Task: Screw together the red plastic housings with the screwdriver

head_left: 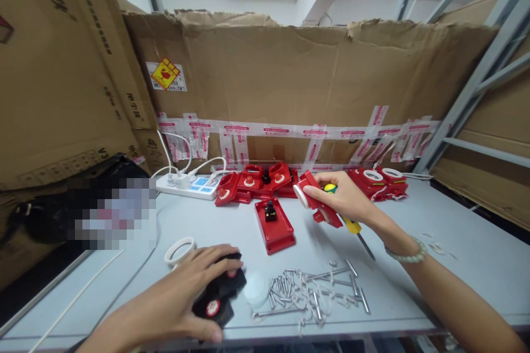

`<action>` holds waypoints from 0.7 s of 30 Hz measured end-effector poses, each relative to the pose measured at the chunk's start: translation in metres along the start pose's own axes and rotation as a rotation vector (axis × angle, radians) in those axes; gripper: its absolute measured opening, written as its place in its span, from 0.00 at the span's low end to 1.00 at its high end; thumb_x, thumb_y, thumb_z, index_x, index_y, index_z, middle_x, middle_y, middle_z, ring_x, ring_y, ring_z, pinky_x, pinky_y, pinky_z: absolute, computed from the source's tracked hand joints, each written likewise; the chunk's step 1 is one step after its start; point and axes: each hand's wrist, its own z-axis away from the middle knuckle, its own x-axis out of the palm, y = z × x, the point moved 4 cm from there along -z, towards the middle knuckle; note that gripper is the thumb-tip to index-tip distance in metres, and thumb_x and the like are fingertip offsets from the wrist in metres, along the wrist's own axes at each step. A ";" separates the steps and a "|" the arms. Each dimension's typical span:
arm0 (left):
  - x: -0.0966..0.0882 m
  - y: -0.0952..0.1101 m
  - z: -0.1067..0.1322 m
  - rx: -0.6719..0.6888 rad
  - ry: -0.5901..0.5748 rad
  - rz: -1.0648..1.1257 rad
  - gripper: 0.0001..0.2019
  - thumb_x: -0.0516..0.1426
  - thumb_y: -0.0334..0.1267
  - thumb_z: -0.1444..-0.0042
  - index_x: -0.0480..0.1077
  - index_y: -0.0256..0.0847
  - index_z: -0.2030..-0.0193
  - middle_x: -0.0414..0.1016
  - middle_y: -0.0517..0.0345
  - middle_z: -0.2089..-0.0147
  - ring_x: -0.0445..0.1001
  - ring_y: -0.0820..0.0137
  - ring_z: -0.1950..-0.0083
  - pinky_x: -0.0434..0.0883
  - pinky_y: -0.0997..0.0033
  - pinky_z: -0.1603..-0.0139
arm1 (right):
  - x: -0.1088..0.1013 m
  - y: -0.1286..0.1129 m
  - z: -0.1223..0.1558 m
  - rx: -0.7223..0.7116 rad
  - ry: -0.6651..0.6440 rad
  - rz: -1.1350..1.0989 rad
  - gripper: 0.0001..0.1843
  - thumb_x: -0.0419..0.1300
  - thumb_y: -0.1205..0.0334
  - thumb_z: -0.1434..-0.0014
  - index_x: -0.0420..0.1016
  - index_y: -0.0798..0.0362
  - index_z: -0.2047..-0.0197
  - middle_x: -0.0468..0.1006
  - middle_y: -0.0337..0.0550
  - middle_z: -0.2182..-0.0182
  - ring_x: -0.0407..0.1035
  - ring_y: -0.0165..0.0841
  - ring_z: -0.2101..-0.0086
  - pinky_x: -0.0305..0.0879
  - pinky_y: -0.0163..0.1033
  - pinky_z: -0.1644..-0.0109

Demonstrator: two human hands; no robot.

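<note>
My right hand (342, 196) is closed round a red plastic housing (308, 182) with a white ring on its face. A screwdriver (353, 226) with a yellow and green handle is tucked in the same hand, its shaft pointing down to the right. With fingers stretched and thumb apart, my left hand (182, 289) lies over black flat pieces (217, 306) bearing round red-and-white labels. Its palm hides part of them. Between the hands sits an open red box (275, 231) with a black switch block (270, 211) inside. A white ring (179, 251) lies beyond my left hand.
Loose metal screws and pins (314, 287) lie near the front edge beside a pale round disc (255, 289). Several red housings (250, 181) stand along the back, more red units (383, 183) at right. A white power strip (186, 186) and a cardboard wall (281, 77) border the table.
</note>
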 end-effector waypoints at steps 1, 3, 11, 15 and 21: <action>0.002 -0.002 0.001 -0.011 0.002 -0.017 0.34 0.63 0.53 0.54 0.59 0.54 0.40 0.55 0.54 0.35 0.57 0.51 0.37 0.59 0.50 0.39 | 0.000 0.000 0.000 0.006 -0.003 0.001 0.17 0.57 0.50 0.45 0.72 0.57 0.71 0.74 0.42 0.77 0.70 0.27 0.79 0.65 0.30 0.80; 0.003 -0.005 0.001 -0.035 0.017 -0.044 0.28 0.62 0.47 0.51 0.61 0.54 0.42 0.57 0.55 0.36 0.58 0.53 0.38 0.59 0.51 0.40 | 0.001 0.001 0.000 0.019 -0.011 -0.005 0.18 0.57 0.49 0.44 0.72 0.57 0.71 0.74 0.42 0.77 0.70 0.28 0.79 0.65 0.31 0.80; -0.010 -0.018 -0.003 -0.014 0.139 -0.076 0.27 0.60 0.42 0.48 0.60 0.54 0.41 0.60 0.54 0.37 0.62 0.55 0.40 0.60 0.54 0.40 | 0.002 -0.002 -0.002 0.010 -0.002 0.004 0.17 0.58 0.50 0.45 0.72 0.57 0.73 0.73 0.41 0.77 0.69 0.27 0.79 0.65 0.30 0.80; -0.024 -0.035 0.000 -0.047 0.273 -0.113 0.30 0.57 0.49 0.44 0.52 0.56 0.36 0.54 0.54 0.33 0.57 0.53 0.36 0.59 0.51 0.39 | 0.004 -0.003 -0.001 0.021 -0.014 -0.042 0.17 0.58 0.50 0.46 0.71 0.57 0.74 0.73 0.40 0.77 0.68 0.26 0.79 0.65 0.30 0.81; -0.017 -0.084 0.016 -0.300 0.321 -0.145 0.23 0.46 0.49 0.36 0.52 0.54 0.36 0.56 0.52 0.34 0.56 0.54 0.35 0.59 0.47 0.40 | 0.005 -0.005 0.002 0.042 -0.031 -0.084 0.17 0.59 0.50 0.47 0.69 0.56 0.75 0.74 0.40 0.78 0.69 0.26 0.80 0.65 0.30 0.81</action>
